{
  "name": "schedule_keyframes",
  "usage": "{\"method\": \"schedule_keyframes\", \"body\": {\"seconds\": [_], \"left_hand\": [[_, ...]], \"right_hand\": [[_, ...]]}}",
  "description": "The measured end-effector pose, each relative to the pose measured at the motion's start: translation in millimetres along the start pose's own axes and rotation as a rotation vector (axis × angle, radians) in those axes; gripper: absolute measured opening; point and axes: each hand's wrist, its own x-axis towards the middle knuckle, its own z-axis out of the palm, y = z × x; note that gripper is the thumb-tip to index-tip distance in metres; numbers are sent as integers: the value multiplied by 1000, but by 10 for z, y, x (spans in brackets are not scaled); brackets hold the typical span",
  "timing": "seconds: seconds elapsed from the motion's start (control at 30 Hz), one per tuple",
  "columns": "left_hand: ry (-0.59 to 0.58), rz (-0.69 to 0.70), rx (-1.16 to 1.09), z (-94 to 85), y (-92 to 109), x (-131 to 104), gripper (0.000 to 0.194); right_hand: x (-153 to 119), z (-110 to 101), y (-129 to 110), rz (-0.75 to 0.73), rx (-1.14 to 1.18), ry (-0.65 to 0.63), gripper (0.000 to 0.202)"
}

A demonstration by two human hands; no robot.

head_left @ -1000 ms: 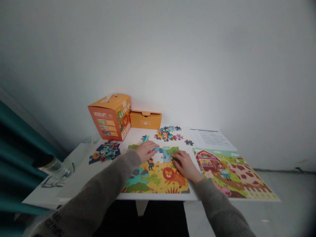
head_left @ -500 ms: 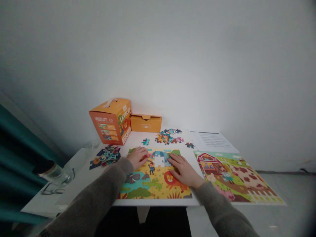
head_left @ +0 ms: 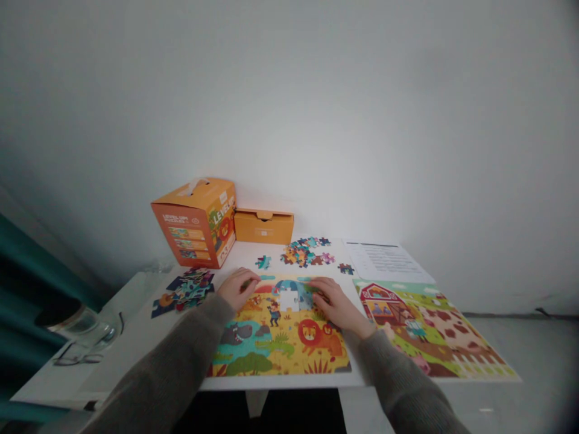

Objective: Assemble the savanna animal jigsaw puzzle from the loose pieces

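My left grip [head_left: 239, 288] and right grip [head_left: 333, 301] curl, whether closed I cannot tell, at the upper corners of the animal puzzle [head_left: 283, 337] at lower centre, joined but for one gap [head_left: 288, 299], while the farm puzzle [head_left: 441, 328] at lower right looks whole and loose pieces [head_left: 302, 253] lie unjoined mid-frame.

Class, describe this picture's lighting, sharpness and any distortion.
Head view: dim light, the wall palest around mid-frame; head view: figures on the lion puzzle recognisable, but print on the paper sheet too soft to read; head view: wide-angle stretching towards the sides, with the right edge darkened.
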Motion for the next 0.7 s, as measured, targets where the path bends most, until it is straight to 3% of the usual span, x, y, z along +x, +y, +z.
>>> {"method": "schedule_keyframes", "body": {"seconds": [0.23, 0.33, 0.43, 0.53, 0.63, 0.7], "left_hand": [[14, -94, 20, 12, -115, 22, 18], [-22, -71, 34, 19, -116, 42, 20], [-98, 31, 73, -15, -64, 100, 22], [-111, 52, 166, -97, -42, 248, 24], [-19, -90, 258, -173, -119, 475, 25], [-25, -197, 284, -165, -202, 618, 22]], "right_hand": [[656, 67, 318, 21, -141, -41, 32], [867, 160, 341, 50, -205, -100, 36], [935, 246, 273, 59, -266, -194, 40], [910, 286, 226, 110, -315, -199, 44], [867, 283, 254, 134, -356, -189, 48], [850, 275, 295, 136, -377, -166, 47]]}}
